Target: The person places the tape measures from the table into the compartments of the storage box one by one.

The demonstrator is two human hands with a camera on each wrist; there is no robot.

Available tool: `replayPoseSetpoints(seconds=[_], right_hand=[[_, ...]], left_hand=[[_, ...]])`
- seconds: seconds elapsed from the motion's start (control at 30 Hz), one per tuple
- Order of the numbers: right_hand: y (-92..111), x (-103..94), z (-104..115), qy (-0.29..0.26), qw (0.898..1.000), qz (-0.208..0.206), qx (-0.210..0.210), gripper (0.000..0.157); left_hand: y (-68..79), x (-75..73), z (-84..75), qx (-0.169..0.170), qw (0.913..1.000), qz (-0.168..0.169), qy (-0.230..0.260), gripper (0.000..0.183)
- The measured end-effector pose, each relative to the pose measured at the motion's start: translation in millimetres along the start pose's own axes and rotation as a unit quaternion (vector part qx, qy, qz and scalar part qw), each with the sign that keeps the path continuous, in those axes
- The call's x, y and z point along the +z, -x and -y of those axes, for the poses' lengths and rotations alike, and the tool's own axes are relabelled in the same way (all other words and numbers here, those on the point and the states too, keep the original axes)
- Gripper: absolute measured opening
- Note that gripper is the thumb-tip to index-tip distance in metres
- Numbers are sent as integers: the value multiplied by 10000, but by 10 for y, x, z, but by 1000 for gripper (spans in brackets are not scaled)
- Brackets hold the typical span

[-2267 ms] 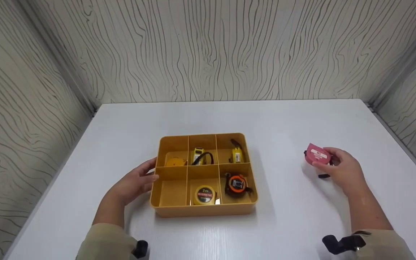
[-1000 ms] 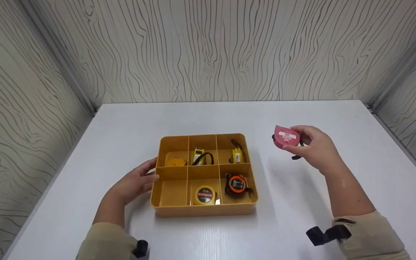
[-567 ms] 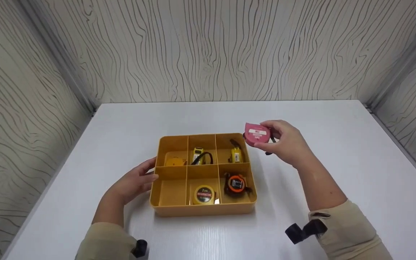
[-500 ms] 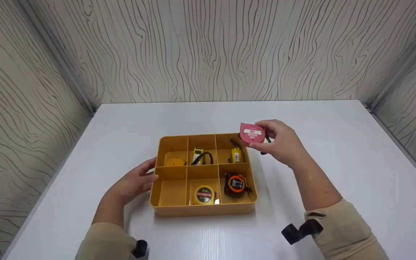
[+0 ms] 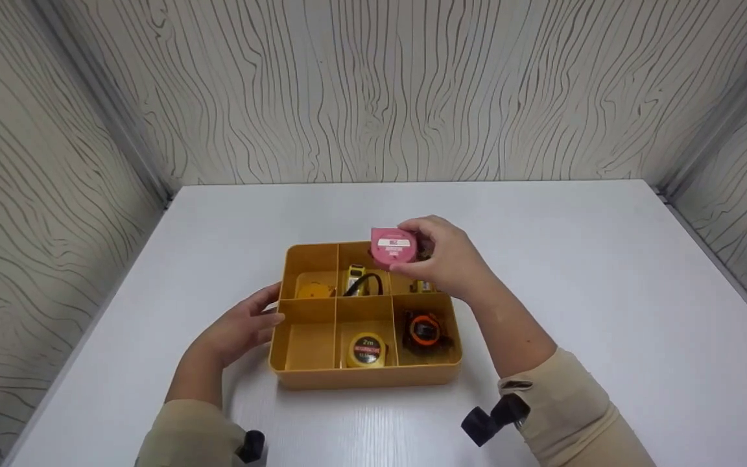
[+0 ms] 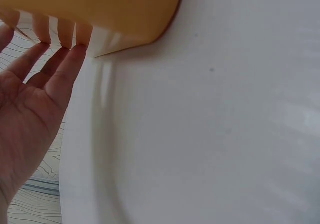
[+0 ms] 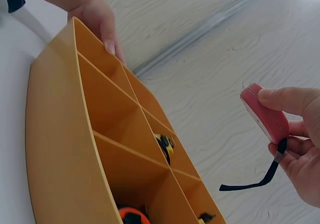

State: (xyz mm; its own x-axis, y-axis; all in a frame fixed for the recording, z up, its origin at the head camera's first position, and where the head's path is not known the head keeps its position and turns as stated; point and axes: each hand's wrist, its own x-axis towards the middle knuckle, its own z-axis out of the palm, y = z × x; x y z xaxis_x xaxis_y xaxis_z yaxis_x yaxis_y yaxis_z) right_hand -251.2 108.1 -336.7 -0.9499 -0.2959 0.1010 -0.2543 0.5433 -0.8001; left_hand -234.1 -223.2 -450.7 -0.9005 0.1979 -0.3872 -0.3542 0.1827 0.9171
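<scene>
My right hand (image 5: 449, 259) pinches a pink tape measure (image 5: 393, 247) between thumb and fingers, above the back of a yellow six-compartment box (image 5: 367, 378). A black wrist strap (image 7: 255, 185) dangles from it in the right wrist view. With fairly straight fingers, my left hand (image 5: 236, 331) touches the box's left wall; its fingertips meet the side in the left wrist view. Within the box, the back row holds an orange-yellow tape measure (image 5: 315, 290), a yellow one with a black strap (image 5: 356, 280) and a partly hidden yellow one (image 5: 424, 286).
In the front row, a round yellow tape measure (image 5: 367, 350) lies in the middle compartment and an orange-and-black one (image 5: 425, 331) in the right. The front-left compartment shows only its floor. The white table (image 5: 574, 259) is bounded by wood-patterned walls (image 5: 373, 91).
My right hand has carried the pink tape measure leftward from the table's right side to over the box's back row. My left hand and the box have stayed nearly still.
</scene>
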Motion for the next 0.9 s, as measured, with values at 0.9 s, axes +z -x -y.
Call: replayPoseSetpoints(seconds=[0.9], right_hand=[[-1, 1027, 490, -70, 9922, 989, -754, 57]], left_hand=[[9, 9, -7, -167, 9998, -99, -28, 73]])
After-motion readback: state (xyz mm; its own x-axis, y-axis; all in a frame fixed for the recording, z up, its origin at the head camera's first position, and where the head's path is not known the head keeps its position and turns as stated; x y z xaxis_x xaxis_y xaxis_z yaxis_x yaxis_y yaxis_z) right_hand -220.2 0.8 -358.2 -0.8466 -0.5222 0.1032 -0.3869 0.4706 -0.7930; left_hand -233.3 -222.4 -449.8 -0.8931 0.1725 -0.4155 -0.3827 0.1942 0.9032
